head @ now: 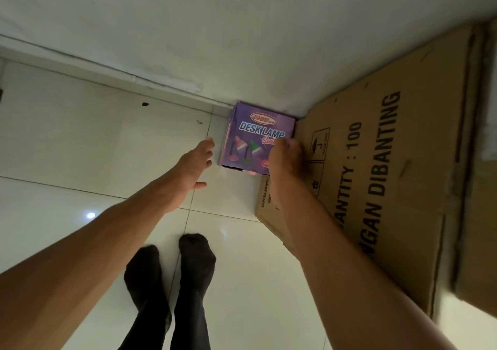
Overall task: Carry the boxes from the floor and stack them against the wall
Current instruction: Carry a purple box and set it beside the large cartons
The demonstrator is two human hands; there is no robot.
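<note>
A purple desk-lamp box (pixel 252 137) stands on the white tiled floor, its back against the wall and its right side next to a big brown cardboard box (pixel 390 177). My right hand (pixel 285 158) rests on the purple box's front right corner, fingers curled over its top edge. My left hand (pixel 195 164) hovers just left of the box with fingers spread, a small gap between them and the box's side.
The white wall (pixel 242 40) runs along the back with a skirting line at its foot. Glossy floor tiles (pixel 80 148) stretch to the left. My two feet in black socks (pixel 172 274) stand behind the hands.
</note>
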